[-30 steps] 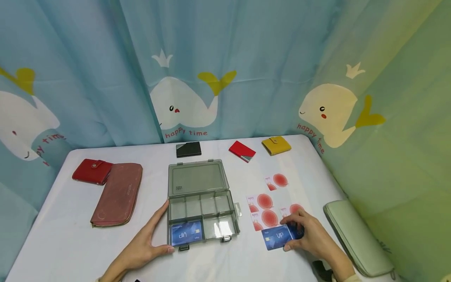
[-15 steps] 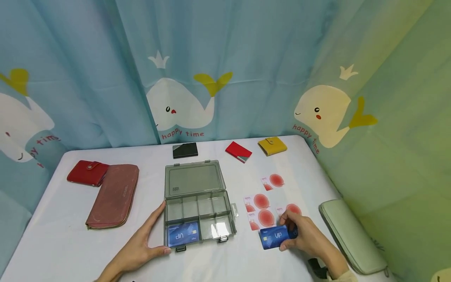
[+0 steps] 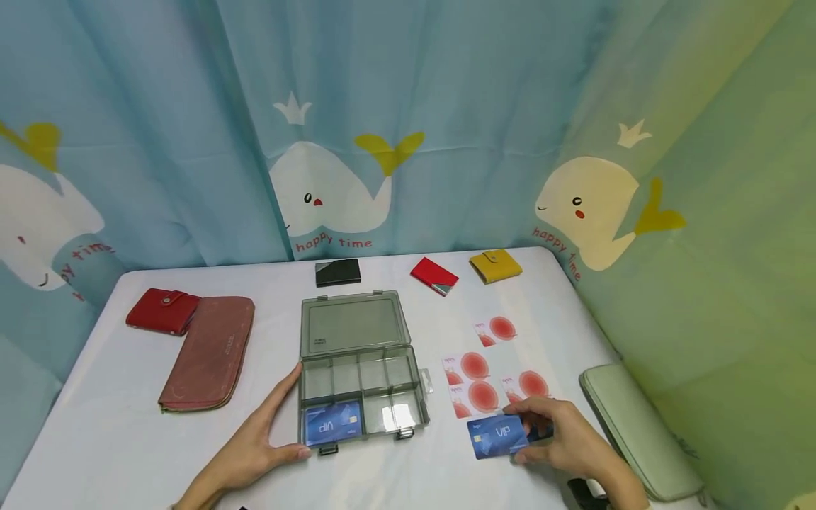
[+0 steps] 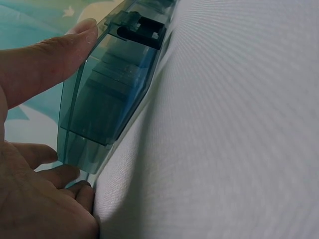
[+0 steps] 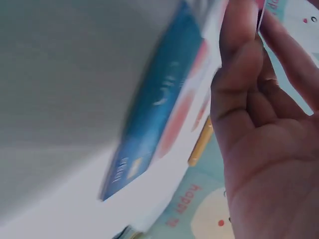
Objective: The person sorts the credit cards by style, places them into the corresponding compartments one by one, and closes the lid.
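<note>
Here is the right hand, thumb and fingers pinching the right end of a thin blue rectangular VIP card, out to the right of the smoky grey-green clear-plastic compartment box and level with its front row! Whether the card is fully off the cloth, I can't tell. A darker blue piece shows beneath that hand, perhaps another card.

Over at the box's left side, the left hand holds it between thumb and fingers, thumb at the front corner. A matching blue card lies in the box's front-left compartment.

Now, the handling: the loose card looks feather-light, stiff yet springy, probably slick-faced and hard to break. Lying flat it would give fingertips little to catch, so the opposite long edges are the place, thumb near, fingers far, just as here; pressing on the printed face might send it skating. The box looks light too, rigid, perhaps brittle at its hinge, so the low side wall makes a sensible hold.
</note>
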Demonstrator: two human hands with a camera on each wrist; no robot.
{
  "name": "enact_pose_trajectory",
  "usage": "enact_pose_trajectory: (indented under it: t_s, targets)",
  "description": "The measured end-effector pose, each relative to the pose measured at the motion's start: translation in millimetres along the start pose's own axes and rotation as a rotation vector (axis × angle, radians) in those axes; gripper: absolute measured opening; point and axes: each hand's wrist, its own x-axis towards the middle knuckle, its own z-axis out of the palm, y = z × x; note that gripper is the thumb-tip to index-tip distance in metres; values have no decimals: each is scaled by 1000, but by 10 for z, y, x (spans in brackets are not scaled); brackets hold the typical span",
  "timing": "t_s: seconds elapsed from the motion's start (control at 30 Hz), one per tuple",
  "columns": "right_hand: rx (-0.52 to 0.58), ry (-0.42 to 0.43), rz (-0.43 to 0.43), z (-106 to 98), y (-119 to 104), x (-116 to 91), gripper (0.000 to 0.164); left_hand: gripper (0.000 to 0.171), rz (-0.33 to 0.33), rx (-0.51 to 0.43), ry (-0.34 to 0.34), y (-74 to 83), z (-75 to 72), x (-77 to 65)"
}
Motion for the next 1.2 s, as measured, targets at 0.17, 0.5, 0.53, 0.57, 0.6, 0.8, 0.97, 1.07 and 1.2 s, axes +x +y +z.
enact_pose_trajectory:
  t_s: [0.17, 0.5, 0.53, 0.57, 0.6, 0.8, 0.97, 1.07, 1.2]
  targets:
    - [111, 5, -57, -49, -80, 100, 56, 116, 1, -2, 2, -7, 5, 6]
    - [378, 69, -175, 317, -418, 637, 55, 116, -30, -3, -1, -25, 4, 2]
    - [398, 62, -195, 397, -459, 704, 55, 116, -34, 0, 0, -27, 5, 4]
    - [425, 49, -215, 477, -498, 770, 54, 116, -38, 1, -1, -30, 5, 7]
    - [442, 39, -234, 557, -536, 832, 54, 117, -41, 2, 0, -31, 6, 10]
    - [530, -26, -245, 983, -737, 1132, 52, 119, -43, 7, 8, -38, 13, 15]
    - [510, -43, -214, 1198, -889, 1272, 49, 120, -40, 9, 7, -41, 15, 12]
    - [483, -32, -198, 1249, -978, 1332, 49, 121, -37, 8, 7, -43, 10, 19]
    - [437, -43, -201, 1296, -1084, 1398, 49, 122, -38, -13, 3, -44, 2, 28]
